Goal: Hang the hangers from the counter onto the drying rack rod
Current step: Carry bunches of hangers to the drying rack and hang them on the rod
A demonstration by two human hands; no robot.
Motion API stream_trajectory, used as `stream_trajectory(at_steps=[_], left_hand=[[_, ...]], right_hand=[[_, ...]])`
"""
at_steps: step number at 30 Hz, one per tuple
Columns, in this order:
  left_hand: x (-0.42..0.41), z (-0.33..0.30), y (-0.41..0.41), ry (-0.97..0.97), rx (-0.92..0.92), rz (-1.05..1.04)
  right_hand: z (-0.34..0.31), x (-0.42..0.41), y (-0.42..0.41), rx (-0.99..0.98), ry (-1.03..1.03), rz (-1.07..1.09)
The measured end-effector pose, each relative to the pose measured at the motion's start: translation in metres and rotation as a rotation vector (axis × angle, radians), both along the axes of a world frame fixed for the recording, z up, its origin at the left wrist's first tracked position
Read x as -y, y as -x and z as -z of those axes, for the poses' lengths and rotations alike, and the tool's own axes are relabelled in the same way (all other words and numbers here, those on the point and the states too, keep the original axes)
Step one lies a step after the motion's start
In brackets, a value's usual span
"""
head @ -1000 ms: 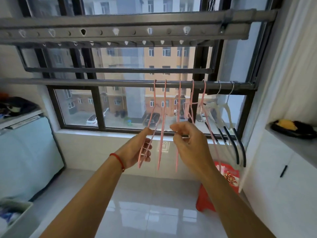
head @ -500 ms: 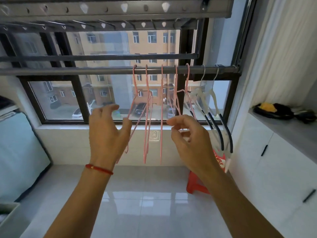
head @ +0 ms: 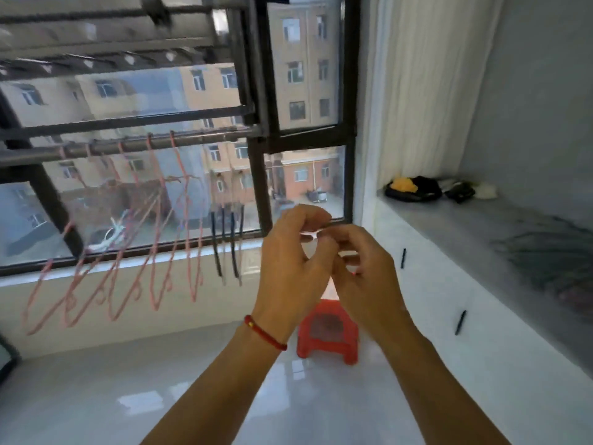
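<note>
Several pink hangers (head: 157, 239) hang in a row on the drying rack rod (head: 128, 146) at the left. Just right of them on the same rod hang white hangers with black tips (head: 227, 242). My left hand (head: 288, 268) and my right hand (head: 362, 268) are raised together in mid-air at the centre, well right of the hangers. Their curled fingertips touch each other and I see nothing held in either. The grey counter (head: 481, 232) runs along the right wall. A blurred patch of dark thin shapes (head: 552, 255) lies on it.
A red plastic stool (head: 327, 332) stands on the glossy floor below my hands. A yellow and black item (head: 410, 187) sits at the counter's far end. White cabinet doors (head: 433, 300) lie under the counter. A curtain (head: 426, 91) hangs right of the window.
The view has swung right, so the hangers now sit at the left. My left hand let go of a pink hanger and both hands moved away from the rod and met.
</note>
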State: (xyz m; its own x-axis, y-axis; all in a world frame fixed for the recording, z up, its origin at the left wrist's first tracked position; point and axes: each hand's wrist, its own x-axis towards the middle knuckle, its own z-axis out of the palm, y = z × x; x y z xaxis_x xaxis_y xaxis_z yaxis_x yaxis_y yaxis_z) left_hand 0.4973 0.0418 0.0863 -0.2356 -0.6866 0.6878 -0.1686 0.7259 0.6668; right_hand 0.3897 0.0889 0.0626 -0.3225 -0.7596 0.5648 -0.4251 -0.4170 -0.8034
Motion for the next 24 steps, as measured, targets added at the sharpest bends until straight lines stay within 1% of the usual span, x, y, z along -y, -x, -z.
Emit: stream_trajectory(at_steps=[4, 6, 11, 13, 16, 18, 21, 24], left_hand=[[-0.02, 0.023, 0.11, -0.263, 0.027, 0.215], [-0.03, 0.036, 0.154, -0.341, 0.058, 0.293], [-0.04, 0.07, 0.263, -0.454, 0.211, 0.461], [-0.042, 0.083, 0.309, -0.514, 0.273, 0.515], [-0.044, 0.104, 0.375, -0.566, 0.34, 0.614], [-0.044, 0.12, 0.415, -0.624, 0.397, 0.696], [-0.036, 0.149, 0.475, -0.676, 0.487, 0.79], [-0.013, 0.178, 0.53, -0.655, 0.587, 0.832]], right_hand=[[0.011, -0.043, 0.101, 0.091, -0.08, 0.159], [0.018, -0.063, 0.142, 0.124, -0.107, 0.248], [0.056, -0.102, 0.232, 0.151, -0.197, 0.492], [0.074, -0.111, 0.265, 0.173, -0.286, 0.601], [0.098, -0.119, 0.31, 0.262, -0.417, 0.751], [0.114, -0.117, 0.338, 0.322, -0.493, 0.815], [0.144, -0.106, 0.38, 0.357, -0.612, 0.923], [0.167, -0.084, 0.421, 0.438, -0.721, 1.037]])
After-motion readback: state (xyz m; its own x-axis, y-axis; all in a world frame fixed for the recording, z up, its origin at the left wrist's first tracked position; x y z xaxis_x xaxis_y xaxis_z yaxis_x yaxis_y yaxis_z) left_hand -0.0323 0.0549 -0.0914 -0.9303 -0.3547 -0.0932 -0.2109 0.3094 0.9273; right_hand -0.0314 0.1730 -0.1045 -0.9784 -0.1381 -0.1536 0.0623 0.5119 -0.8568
